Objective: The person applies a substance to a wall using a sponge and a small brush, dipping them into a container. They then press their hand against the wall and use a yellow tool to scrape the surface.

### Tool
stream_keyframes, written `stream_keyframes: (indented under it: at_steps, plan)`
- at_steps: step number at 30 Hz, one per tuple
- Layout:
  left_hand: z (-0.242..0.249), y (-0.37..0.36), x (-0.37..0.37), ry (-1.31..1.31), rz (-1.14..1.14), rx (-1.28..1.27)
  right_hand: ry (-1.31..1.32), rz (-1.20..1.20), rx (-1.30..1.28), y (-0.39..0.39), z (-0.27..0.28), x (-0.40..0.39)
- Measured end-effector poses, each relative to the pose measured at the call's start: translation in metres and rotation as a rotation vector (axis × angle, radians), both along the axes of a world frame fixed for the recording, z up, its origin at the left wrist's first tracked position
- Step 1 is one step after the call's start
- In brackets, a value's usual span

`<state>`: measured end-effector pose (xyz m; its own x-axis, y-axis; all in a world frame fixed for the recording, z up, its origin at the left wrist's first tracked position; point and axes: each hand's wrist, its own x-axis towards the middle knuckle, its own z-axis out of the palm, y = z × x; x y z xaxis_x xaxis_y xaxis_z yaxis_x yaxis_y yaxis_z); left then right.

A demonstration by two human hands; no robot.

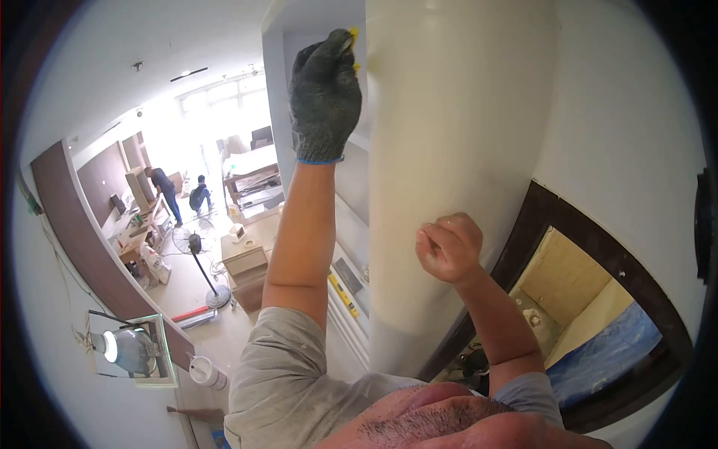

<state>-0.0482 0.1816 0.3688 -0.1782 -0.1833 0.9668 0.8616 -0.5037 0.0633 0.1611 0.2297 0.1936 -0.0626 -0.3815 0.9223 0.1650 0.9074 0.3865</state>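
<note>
My left hand (325,97), in a dark grey knitted glove with a blue cuff edge, is raised high and closed around a small yellow item (354,36). Only bits of the item stick out at the fingers, beside the edge of a smooth, pale upright surface (449,112). Lower down, in front of that surface, my bare right hand (450,247) has its fingers curled in. Whatever it may hold is hidden.
A dark-framed opening (643,273) with blue sheeting stands at right. At left are a lit work lamp (123,349), a white bucket (206,372), a standing fan (202,273) and a drawer unit (245,258). A yellow level (342,294) lies below. Two people work farther back.
</note>
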Motion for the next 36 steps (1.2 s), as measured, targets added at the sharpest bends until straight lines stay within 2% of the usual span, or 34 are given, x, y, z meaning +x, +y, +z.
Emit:
stream_keyframes:
  at_steps: [2, 5, 9, 12, 17, 20, 24, 25, 32, 33, 36]
  plan:
    - [0.005, 0.004, 0.005, 0.195, -0.012, 0.166, 0.009, 0.018, 0.005, -0.001, 0.000, 0.000]
    - [0.014, -0.007, 0.020, 0.273, 0.217, 0.089, 0.023, 0.055, 0.007, -0.001, 0.003, -0.001]
    - [0.020, 0.000, 0.013, 0.298, 0.346, 0.002, 0.012, 0.070, -0.006, -0.002, 0.003, 0.002]
    - [0.015, 0.000, 0.003, 0.139, 0.467, -0.123, -0.001, 0.087, -0.009, -0.005, 0.003, 0.003]
    - [0.010, 0.002, 0.033, 0.199, 0.361, 0.104, 0.003, 0.137, 0.002, 0.000, 0.001, 0.002]
    - [0.016, -0.010, 0.053, 0.211, 0.427, 0.033, 0.009, 0.161, 0.018, 0.001, 0.005, 0.001]
    - [0.020, 0.002, 0.018, 0.339, 0.466, 0.143, -0.003, 0.161, 0.027, 0.002, 0.004, 0.003]
    - [0.020, 0.005, 0.020, 0.122, 0.490, -0.036, -0.005, 0.155, 0.025, 0.001, 0.003, 0.003]
    - [0.015, 0.004, 0.031, 0.271, 0.405, 0.144, -0.005, 0.195, 0.037, 0.004, 0.002, 0.001]
    - [0.017, 0.006, 0.021, 0.211, 0.347, 0.062, -0.003, 0.195, 0.038, 0.004, 0.002, 0.001]
    - [0.017, 0.005, 0.015, 0.011, 0.403, -0.179, -0.006, 0.200, 0.037, 0.004, 0.001, 0.002]
